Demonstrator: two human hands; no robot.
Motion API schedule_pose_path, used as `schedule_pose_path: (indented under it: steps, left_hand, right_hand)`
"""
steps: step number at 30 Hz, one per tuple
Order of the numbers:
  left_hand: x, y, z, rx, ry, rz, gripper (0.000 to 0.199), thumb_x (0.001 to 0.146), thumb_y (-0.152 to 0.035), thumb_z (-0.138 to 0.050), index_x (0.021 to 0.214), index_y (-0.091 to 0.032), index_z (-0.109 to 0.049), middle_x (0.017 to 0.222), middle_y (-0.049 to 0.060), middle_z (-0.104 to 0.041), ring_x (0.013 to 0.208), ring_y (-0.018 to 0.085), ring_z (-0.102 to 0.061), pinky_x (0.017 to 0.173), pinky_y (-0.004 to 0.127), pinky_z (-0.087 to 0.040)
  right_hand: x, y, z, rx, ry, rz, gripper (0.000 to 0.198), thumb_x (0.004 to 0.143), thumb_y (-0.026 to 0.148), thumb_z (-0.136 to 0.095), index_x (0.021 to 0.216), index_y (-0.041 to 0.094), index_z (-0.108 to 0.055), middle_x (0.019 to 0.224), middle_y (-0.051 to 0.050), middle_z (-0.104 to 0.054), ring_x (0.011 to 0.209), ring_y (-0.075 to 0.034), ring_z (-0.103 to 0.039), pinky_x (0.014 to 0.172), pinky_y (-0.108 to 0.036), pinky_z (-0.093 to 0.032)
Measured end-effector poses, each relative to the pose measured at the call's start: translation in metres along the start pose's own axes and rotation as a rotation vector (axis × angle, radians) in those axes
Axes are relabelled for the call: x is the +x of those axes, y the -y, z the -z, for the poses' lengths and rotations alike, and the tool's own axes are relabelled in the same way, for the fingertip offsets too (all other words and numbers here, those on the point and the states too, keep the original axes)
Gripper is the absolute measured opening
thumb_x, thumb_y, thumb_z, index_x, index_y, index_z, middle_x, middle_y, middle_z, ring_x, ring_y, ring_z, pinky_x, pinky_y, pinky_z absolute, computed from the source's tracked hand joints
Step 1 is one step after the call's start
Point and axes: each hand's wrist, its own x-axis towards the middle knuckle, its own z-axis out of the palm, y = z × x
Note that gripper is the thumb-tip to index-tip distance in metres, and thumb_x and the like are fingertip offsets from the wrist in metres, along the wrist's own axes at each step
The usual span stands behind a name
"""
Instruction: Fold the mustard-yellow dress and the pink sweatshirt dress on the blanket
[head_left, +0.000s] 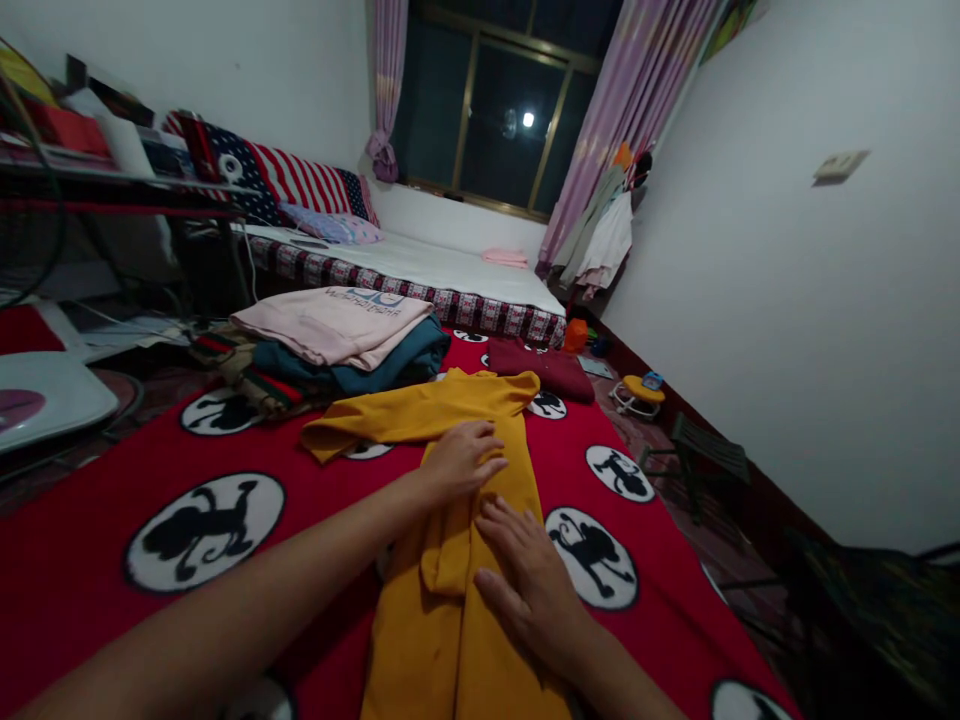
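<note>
Open blanket rightward, clothes pile ahead-left

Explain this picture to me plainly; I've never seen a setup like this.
There is no machine: these are a person's bare hands, seen by a camera worn on their head, facing forward and down. The left hand and right hand rest, open, on a mustard-yellow long-sleeved cloth garment; neither appears to grip it. It lies on a red cloth cover with black figures in white circles. Beyond are a folded pale pink printed garment atop a folded teal garment.
</note>
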Motion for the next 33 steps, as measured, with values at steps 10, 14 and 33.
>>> schedule_pose_path:
  steps: [10,14,33]
  left_hand:
    - [0.005,0.004,-0.023,-0.101,-0.203,0.176,0.017,0.09,-0.024,-0.05,0.085,-0.019,-0.065,0.094,0.006,-0.062,0.092,0.019,-0.058,0.085,0.032,-0.047]
    - [0.011,0.043,0.003,0.095,-0.351,0.306,0.03,0.089,-0.016,-0.045,0.112,-0.021,-0.063,0.123,0.008,-0.058,0.118,0.023,-0.051,0.102,0.039,-0.041]
    - [0.012,0.099,0.061,-0.217,-0.049,0.473,0.021,0.061,-0.021,-0.05,0.073,-0.017,-0.067,0.069,-0.001,-0.064,0.071,0.019,-0.059,0.062,0.025,-0.041]
  right_hand:
    - [0.086,-0.118,0.075,0.446,-0.537,-0.416,0.035,0.076,0.039,-0.059,0.098,0.013,-0.065,0.094,-0.009,-0.07,0.067,-0.017,-0.067,0.059,-0.027,-0.052]
    - [0.148,-0.162,0.1,0.392,-0.623,-0.467,0.04,0.07,0.029,-0.053,0.104,0.011,-0.064,0.104,-0.014,-0.068,0.067,-0.017,-0.067,0.056,-0.027,-0.053]
    - [0.268,-0.163,0.137,-0.324,0.247,-0.054,0.049,0.053,-0.002,-0.045,0.085,0.016,-0.077,0.113,-0.006,-0.07,0.113,-0.023,-0.058,0.095,-0.03,-0.044]
